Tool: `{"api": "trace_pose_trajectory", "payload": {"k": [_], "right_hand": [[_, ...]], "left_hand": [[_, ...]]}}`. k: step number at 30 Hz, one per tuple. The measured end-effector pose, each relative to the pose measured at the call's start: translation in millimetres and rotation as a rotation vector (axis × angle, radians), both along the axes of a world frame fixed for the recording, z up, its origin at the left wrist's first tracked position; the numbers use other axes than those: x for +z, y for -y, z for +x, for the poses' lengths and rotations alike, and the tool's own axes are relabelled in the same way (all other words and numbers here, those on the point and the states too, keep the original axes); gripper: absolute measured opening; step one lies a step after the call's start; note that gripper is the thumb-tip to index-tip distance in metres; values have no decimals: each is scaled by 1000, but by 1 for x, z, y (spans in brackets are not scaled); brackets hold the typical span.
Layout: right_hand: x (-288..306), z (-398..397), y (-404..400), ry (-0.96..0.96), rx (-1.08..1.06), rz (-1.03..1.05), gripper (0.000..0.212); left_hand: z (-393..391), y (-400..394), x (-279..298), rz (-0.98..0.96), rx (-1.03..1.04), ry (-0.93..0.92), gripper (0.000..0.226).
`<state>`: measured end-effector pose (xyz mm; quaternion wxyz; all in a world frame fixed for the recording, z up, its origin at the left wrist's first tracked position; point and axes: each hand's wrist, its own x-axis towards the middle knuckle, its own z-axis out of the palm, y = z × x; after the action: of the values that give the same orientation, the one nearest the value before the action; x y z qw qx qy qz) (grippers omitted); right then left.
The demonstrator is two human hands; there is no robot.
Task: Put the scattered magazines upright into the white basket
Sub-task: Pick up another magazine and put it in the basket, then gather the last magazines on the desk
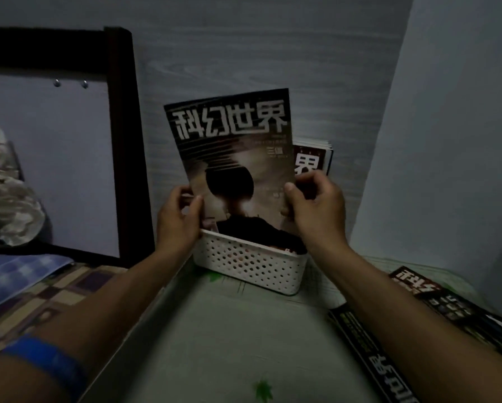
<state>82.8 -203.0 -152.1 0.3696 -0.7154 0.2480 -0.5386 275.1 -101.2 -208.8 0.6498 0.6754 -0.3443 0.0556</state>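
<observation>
Both hands, left hand [176, 218] and right hand [316, 207], pinch the side edges of a magazine [233, 158] standing upright in the white basket [249, 264] on the desk [229, 344]; more magazines [453, 306] lie at right.

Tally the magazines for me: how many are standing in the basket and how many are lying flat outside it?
Standing in the white basket: 2, the held magazine and the one behind it
Lying flat on the surface: 2, and
Total: 4

Glossy paper magazine [232, 158]; perforated white plastic basket [249, 266]; grained wood-look wall [244, 53]; patterned cloth bedding [40, 289].
</observation>
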Motion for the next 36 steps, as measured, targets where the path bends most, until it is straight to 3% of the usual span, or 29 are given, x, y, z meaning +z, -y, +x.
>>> {"api": "trace_pose_trajectory", "payload": {"k": [2, 6, 10, 14, 17, 20, 23, 26, 29, 32, 34, 36], "right_hand": [[-9, -2, 2, -54, -23, -15, 12], [-32, -18, 7, -287, -190, -120, 10], [-35, -30, 10, -240, -206, 54, 34], [-32, -36, 14, -345, -248, 64, 35], [-41, -38, 14, -580, -340, -142, 27], [-50, -43, 9, -676, -372, -374, 17], [-43, -47, 2, -887, -340, -555, 25], [-28, -55, -1, -1105, -195, -383, 39], [-37, -88, -9, -1125, 11, -294, 50], [-64, -146, -15, -1060, -50, -313, 60], [-78, -187, -14, -1176, -124, -283, 69], [-89, -221, -12, -1319, -144, -191, 79]], "left_hand": [[3, 1, 1, 27, -2, 21, 9], [12, 9, -7, 278, 56, 150, 15], [6, 13, -5, 360, 35, 182, 20], [8, 11, -2, 466, -16, 255, 23], [4, 12, -3, 549, -33, 287, 28], [1, 12, -6, 577, -23, 343, 34], [1, 13, -8, 681, -64, 349, 42], [-9, 13, -1, 788, -69, 273, 51], [-58, -8, -6, 663, -16, 342, 57], [-135, -54, -43, 554, -95, 480, 59], [-163, -73, -65, 624, -271, 633, 60], [-167, -72, -71, 790, -429, 704, 78]]}}
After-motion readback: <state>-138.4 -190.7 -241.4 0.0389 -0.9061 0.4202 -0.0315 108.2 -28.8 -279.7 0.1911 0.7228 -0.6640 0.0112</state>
